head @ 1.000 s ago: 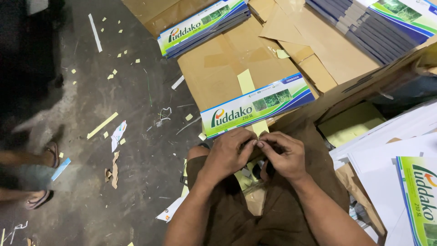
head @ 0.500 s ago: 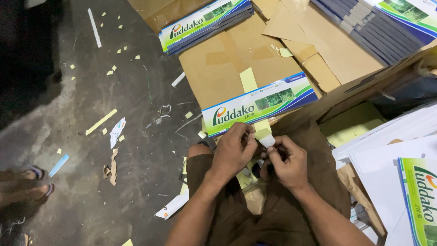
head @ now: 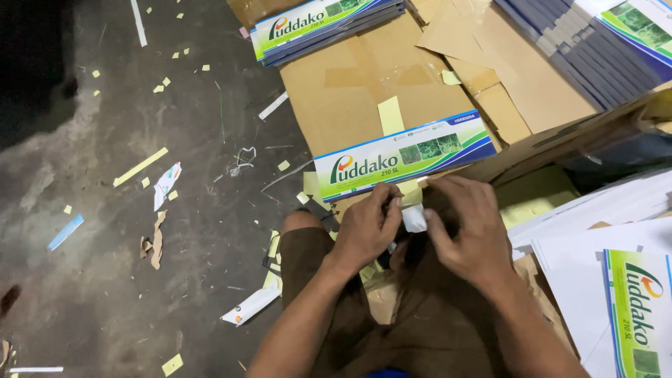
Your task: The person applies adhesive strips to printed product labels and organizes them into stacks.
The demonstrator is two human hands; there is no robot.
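Observation:
My left hand (head: pixel 367 227) and my right hand (head: pixel 465 227) meet over my lap, above my brown trousers (head: pixel 434 329). Both pinch a small white strip of paper or tape (head: pixel 413 218) between thumb and fingers. Just beyond my hands lies a flat printed carton (head: pixel 402 154), white with green and blue bands, resting on a brown cardboard box (head: pixel 350 91). A yellow paper strip (head: pixel 390 115) lies on that box.
Another printed carton stack (head: pixel 322 24) sits further back. Grey flat-packed stacks (head: pixel 595 45) are at the top right, white printed sheets (head: pixel 616 280) at the right. The dark concrete floor (head: pixel 126 231) on the left is littered with yellow and white paper scraps.
My hands have lifted slightly and drawn the white strip up between them. The other person's sandalled feet at the left edge have moved out of view.

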